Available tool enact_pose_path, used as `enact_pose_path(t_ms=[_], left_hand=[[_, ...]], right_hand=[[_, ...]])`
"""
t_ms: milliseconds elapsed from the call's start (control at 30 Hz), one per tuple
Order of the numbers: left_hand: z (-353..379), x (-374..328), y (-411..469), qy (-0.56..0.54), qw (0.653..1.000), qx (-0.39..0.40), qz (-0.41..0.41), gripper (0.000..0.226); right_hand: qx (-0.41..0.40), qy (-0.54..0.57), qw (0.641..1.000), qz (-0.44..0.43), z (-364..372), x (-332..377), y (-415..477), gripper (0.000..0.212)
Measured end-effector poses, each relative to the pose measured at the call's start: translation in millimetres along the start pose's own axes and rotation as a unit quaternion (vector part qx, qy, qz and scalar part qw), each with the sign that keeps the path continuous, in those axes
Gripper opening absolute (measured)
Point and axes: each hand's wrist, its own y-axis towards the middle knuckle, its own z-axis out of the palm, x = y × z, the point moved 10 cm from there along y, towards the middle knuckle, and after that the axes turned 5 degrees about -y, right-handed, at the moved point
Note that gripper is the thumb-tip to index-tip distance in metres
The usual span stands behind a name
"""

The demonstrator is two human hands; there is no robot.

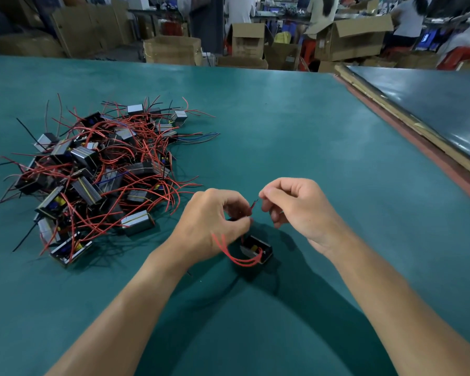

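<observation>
A small black transformer (256, 249) with a yellow patch and red wires (242, 260) lies on the green table mat (282, 131) below my hands. My left hand (209, 226) pinches the red wires just above the transformer, and they loop out under my palm. My right hand (296, 207) has its fingers curled and pinches the wire tips (254, 206) between thumb and forefinger. The two hands are a few centimetres apart over the transformer.
A tangled pile of several similar transformers (98, 172) with red, black and blue wires lies to the left. A second dark table (432, 109) with a worn edge runs along the right. Cardboard boxes (347, 39) and seated people fill the background.
</observation>
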Motion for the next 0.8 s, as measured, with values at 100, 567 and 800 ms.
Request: enact_pose_path(t_ms=[100,567,800], left_hand=[[-6,7,2,-0.087,0.994,-0.036,-0.045,0.012],[-11,23,0,-0.37,0.916,-0.081,-0.129,0.014],[-7,15,1,-0.355,0.928,-0.063,-0.093,0.009]], right_hand=[[-0.014,-0.03,0.999,0.012,-7,-5,2,0.018],[0.05,-0.273,0.953,-0.124,33,11,-12,0.051],[0.009,-0.31,0.94,-0.143,21,8,-4,0.023]])
